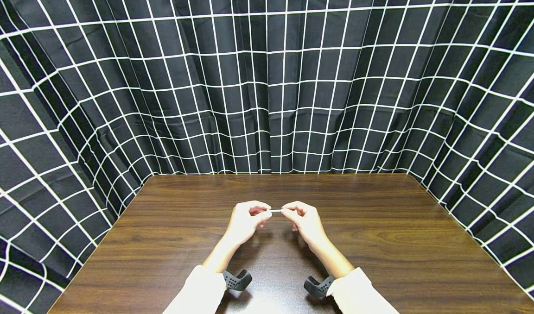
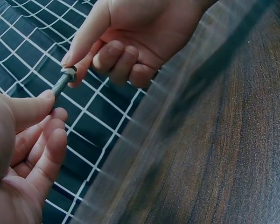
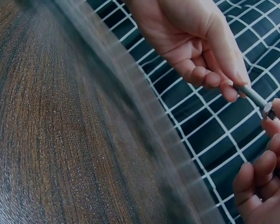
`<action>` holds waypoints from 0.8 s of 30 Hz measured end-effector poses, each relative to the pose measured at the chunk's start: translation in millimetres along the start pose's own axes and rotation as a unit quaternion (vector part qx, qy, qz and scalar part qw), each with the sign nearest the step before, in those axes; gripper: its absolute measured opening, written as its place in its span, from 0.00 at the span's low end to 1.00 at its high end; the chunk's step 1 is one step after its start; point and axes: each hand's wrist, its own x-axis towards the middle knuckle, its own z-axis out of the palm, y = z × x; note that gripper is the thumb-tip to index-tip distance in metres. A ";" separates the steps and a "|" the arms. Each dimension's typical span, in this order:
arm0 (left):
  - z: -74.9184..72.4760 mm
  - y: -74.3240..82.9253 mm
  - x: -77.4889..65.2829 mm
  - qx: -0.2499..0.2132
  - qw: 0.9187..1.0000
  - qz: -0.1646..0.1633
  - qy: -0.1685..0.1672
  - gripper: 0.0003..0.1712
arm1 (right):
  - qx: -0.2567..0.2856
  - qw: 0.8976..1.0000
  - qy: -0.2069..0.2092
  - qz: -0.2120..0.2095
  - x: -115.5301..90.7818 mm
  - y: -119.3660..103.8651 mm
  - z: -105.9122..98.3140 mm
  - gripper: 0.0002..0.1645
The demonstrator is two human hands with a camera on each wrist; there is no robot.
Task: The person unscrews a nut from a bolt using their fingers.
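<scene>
Over the middle of the bench (image 1: 384, 221), both hands on one small metal bolt (image 1: 276, 210), held up off the wood and lying roughly left to right between them. Left hand (image 1: 245, 220) pinches the threaded end, thumb against fingertips; right hand (image 1: 306, 222) pinches the other end, at a hex-shaped piece (image 3: 268, 109). Can't tell if that piece is the bolt's own head or a nut, the fingertips cover part of it. Grip narrow on both sides, remaining fingers bent in toward the palms. Hands near each other, not touching, a short stretch of threaded shank showing in the gap. Both wrists carry a dark device, left one (image 1: 238, 280) and right one (image 1: 319, 287), each on the inner side, just by the cuffs of the pale sleeves (image 1: 200, 290). Bench top is dark brown wood grain, far corners rounded, soft shadows beneath the hands, bright glare at the near edge. Dark curtain (image 1: 277, 96) with a white grid hangs in folds behind the far edge and along both sides.
</scene>
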 end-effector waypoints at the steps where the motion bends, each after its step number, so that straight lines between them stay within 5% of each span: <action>1: 0.4 -5.7 1.4 -0.001 1.000 0.000 0.002 0.07 | 0.003 1.000 0.002 -0.003 1.3 4.3 -0.4 0.09; 6: 1.2 -25.7 6.9 -0.005 1.000 -0.001 0.007 0.07 | 0.000 1.000 0.007 -0.020 8.6 24.4 -1.1 0.08; 24: -0.6 -23.8 6.9 -0.006 1.000 0.001 0.003 0.08 | 0.007 0.999 -0.004 -0.040 7.9 24.3 -1.7 0.13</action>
